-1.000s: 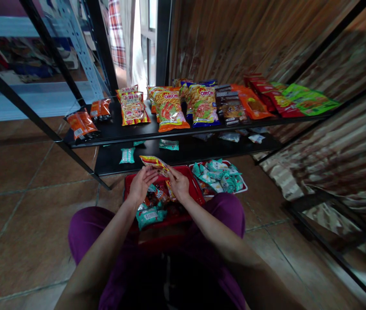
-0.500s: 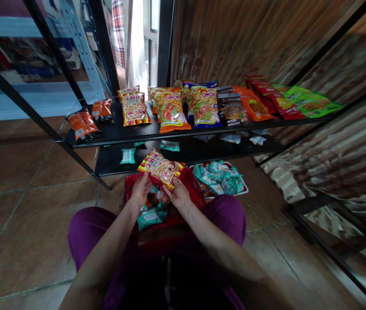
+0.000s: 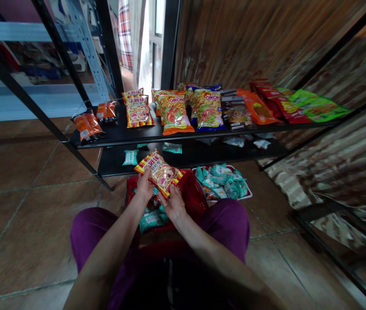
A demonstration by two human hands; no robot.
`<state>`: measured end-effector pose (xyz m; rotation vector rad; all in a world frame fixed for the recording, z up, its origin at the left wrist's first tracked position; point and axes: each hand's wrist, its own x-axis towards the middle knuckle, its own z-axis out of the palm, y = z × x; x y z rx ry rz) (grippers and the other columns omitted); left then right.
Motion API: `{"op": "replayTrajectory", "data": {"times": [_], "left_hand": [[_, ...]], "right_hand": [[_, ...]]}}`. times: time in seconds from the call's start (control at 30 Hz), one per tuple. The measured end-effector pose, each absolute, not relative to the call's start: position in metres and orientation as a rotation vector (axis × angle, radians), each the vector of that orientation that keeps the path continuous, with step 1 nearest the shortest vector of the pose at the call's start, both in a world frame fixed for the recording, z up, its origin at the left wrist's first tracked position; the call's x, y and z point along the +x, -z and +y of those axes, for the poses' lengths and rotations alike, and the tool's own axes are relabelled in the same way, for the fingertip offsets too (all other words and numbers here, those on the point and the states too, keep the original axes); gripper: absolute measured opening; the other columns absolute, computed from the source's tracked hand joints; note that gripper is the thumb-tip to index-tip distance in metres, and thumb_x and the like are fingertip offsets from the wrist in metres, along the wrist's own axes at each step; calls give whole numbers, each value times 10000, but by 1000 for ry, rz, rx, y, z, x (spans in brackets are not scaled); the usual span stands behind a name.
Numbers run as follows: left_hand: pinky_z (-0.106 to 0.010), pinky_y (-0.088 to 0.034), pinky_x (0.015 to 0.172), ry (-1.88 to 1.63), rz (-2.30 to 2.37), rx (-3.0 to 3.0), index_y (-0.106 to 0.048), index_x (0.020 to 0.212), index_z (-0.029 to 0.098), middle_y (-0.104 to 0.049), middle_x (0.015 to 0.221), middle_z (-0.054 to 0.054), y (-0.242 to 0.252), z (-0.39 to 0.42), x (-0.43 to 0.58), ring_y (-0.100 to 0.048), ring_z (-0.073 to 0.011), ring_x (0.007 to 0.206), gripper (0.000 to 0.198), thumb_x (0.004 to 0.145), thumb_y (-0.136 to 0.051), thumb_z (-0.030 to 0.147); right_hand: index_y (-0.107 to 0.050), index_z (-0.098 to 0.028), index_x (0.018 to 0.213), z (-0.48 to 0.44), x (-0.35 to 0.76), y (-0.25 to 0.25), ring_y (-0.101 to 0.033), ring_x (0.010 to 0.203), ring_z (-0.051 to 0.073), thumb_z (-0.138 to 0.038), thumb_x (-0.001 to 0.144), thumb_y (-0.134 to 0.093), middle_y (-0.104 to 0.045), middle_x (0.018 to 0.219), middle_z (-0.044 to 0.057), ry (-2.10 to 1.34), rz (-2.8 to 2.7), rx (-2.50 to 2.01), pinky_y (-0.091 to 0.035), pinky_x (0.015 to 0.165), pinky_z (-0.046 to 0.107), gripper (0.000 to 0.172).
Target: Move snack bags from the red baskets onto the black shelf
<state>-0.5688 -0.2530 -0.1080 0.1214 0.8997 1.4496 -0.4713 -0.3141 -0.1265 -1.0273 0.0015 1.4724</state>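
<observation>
A yellow and red snack bag [image 3: 163, 172] is held tilted between my two hands, above a red basket [image 3: 198, 200]. My left hand [image 3: 144, 187] grips its left side, with the thumb on the printed front. At the lower right edge, my right hand [image 3: 173, 204] has its fingers closed on the bag. Beneath my hands, teal packets [image 3: 152, 218] and some darker packets lie in the basket, partly hidden. Two similar yellow and red bags [image 3: 138, 112] stand on the upper black shelf.
The upper shelf [image 3: 118, 137] also bears orange packets [image 3: 87, 125], noodle-print bags [image 3: 176, 113], red bags and green bags [image 3: 318, 105]. Small packets lie on the lower shelf [image 3: 113, 161]. A white-rimmed basket [image 3: 250, 191] of teal packets sits right of the red one. A dark frame [image 3: 331, 254] stands at right.
My left hand has come up to the bag and now grips it. My right hand has shifted slightly left along its lower edge. The view has moved a little.
</observation>
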Motion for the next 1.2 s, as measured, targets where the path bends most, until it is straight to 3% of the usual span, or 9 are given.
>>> {"op": "replayTrajectory", "data": {"times": [0.27,0.43,0.53,0.63,0.73,0.83,1.0,1.2], "left_hand": [[-347,-508,807,-1584,916,185,-558,985,203,-695,884,-25,112,-254,-569,-662,-162,759,359,683,-751,207],[-358,-519,801,-1544,934,295,-535,982,225,-689,873,0,107,-252,-584,-660,-154,738,403,654,-769,227],[-358,-523,802,-1516,951,353,-531,1018,240,-690,885,1,103,-254,-593,-661,-156,747,454,637,-777,226],[-370,-524,813,-1463,950,434,-532,1076,246,-690,901,-6,101,-259,-594,-666,-172,777,524,618,-786,226],[-378,-523,821,-1407,950,510,-535,1097,233,-687,949,-25,101,-265,-591,-666,-187,818,549,612,-791,248],[-381,-526,814,-1362,967,565,-533,1111,222,-681,992,-44,100,-268,-588,-663,-190,823,547,629,-784,278],[-389,-537,786,-1318,999,648,-502,1183,226,-679,999,-52,99,-271,-593,-664,-201,807,611,642,-780,283],[-413,-534,815,-1303,946,688,-470,1267,261,-665,1093,-70,106,-270,-602,-670,-222,871,648,686,-755,304]], "right_hand": [[-627,-276,903,-329,-479,138,-671,865,151,-331,767,-692,-716,939,-35,-1570,-21,-1052,-562,821,355,160],[-658,-254,920,-333,-459,153,-684,871,161,-218,641,-745,-732,908,-3,-1634,-162,-1113,-540,839,314,294],[-662,-237,850,-316,-434,152,-679,885,177,-270,660,-697,-730,902,22,-1417,-196,-1272,-548,788,304,197],[-656,-233,957,-285,-417,135,-659,962,205,-379,680,-687,-713,1041,50,-1236,-435,-1289,-546,780,331,314],[-643,-233,1080,-251,-411,108,-625,1056,194,-381,657,-726,-678,1151,54,-1188,-770,-1185,-497,896,333,456],[-679,-212,1035,-223,-410,88,-635,1011,189,-358,635,-750,-700,1091,56,-1202,-1041,-1140,-477,916,335,432],[-689,-211,1043,-197,-401,79,-654,763,159,-344,618,-752,-730,875,22,-1251,-1224,-1162,-513,732,306,450],[-740,-214,846,-186,-395,82,-657,746,167,-328,627,-734,-737,817,15,-1213,-1449,-1176,-505,735,304,246]]}}
